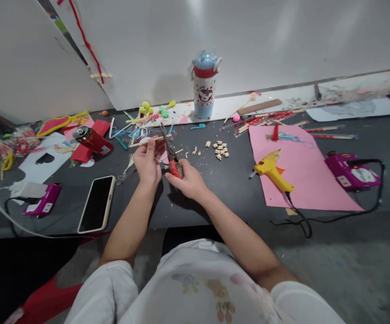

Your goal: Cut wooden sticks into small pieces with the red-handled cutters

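Note:
My left hand [148, 160] pinches a thin wooden stick [141, 142] that lies nearly level across the table. My right hand [188, 180] is closed round the red handles of a pair of pliers [170, 153], whose dark jaws point up and away, meeting the stick near its right end. Several small cut wooden pieces [220, 150] lie in a loose pile just right of the hands. Both hands hover low over the dark table [229, 184].
A phone [97, 203] lies left of my forearm. A red can [92, 140] lies on its side behind it. A yellow glue gun [272, 171] rests on pink paper [299, 171]; its cable trails to the edge. A bottle [204, 85] stands by the wall. Sticks and craft scraps are scattered.

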Action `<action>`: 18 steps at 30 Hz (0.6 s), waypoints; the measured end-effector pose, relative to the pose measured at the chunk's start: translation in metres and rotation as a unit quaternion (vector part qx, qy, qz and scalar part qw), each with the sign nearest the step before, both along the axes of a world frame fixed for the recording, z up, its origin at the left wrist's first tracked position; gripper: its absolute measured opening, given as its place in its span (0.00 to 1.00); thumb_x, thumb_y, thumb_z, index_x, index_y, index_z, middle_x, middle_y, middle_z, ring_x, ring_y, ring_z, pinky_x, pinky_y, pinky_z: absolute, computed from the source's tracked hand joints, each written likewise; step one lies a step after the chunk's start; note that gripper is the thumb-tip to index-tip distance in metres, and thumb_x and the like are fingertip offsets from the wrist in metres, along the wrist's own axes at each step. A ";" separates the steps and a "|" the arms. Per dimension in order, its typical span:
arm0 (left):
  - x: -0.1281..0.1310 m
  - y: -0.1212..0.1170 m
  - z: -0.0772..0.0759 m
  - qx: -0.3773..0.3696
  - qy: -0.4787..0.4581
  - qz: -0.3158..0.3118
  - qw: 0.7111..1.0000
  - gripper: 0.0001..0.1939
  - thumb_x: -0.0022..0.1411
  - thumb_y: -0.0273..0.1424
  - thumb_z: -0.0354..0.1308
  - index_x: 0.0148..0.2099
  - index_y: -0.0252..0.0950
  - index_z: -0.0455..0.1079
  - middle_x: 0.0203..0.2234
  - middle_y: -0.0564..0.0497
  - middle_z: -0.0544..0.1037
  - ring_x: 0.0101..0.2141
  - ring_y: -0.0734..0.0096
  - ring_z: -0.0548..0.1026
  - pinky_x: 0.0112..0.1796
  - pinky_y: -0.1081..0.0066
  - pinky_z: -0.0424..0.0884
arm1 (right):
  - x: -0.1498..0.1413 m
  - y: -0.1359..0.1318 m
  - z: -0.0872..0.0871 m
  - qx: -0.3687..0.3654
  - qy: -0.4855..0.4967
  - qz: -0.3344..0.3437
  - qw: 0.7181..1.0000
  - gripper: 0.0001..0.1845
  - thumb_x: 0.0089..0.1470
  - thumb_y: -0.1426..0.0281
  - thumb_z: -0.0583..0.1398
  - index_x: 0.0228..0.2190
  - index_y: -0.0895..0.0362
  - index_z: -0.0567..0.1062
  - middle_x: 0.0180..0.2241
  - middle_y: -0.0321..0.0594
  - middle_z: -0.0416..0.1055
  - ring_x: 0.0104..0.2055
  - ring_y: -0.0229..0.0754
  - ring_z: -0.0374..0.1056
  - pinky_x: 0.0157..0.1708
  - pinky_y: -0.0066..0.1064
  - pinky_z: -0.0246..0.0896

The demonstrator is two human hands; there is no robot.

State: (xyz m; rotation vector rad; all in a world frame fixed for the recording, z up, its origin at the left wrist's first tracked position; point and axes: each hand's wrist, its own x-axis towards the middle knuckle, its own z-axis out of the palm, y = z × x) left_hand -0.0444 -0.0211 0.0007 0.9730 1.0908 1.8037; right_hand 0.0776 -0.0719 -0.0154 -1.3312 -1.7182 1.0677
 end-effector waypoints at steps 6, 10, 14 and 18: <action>0.007 -0.014 0.001 -0.071 0.142 -0.303 0.940 0.39 0.42 0.58 0.61 0.49 0.35 0.69 0.44 0.39 0.77 0.44 0.59 0.76 0.40 0.67 0.73 | 0.004 0.009 -0.011 -0.014 0.007 -0.048 0.999 0.25 0.48 0.49 0.55 0.40 0.54 0.66 0.35 0.43 0.73 0.36 0.49 0.70 0.36 0.40 0.64; 0.009 -0.019 0.005 -0.097 0.164 -0.346 0.919 0.33 0.43 0.44 0.68 0.50 0.34 0.68 0.44 0.39 0.77 0.44 0.59 0.76 0.43 0.65 0.72 | 0.006 0.012 -0.014 0.002 0.011 -0.038 0.999 0.26 0.50 0.52 0.55 0.45 0.55 0.66 0.39 0.45 0.74 0.39 0.51 0.71 0.38 0.42 0.64; 0.008 -0.018 0.006 -0.118 0.135 -0.331 0.926 0.26 0.43 0.38 0.68 0.45 0.33 0.71 0.41 0.42 0.79 0.41 0.62 0.77 0.43 0.66 0.72 | 0.006 0.011 -0.010 0.000 -0.002 -0.035 0.999 0.27 0.49 0.52 0.55 0.46 0.55 0.67 0.40 0.47 0.74 0.40 0.53 0.71 0.39 0.43 0.64; 0.007 -0.016 0.005 -0.119 0.122 -0.328 0.929 0.26 0.40 0.36 0.70 0.43 0.33 0.71 0.38 0.43 0.79 0.38 0.66 0.77 0.39 0.70 0.72 | 0.004 0.011 -0.006 -0.008 -0.017 -0.039 0.999 0.28 0.48 0.51 0.55 0.44 0.58 0.68 0.38 0.49 0.74 0.39 0.56 0.71 0.39 0.45 0.64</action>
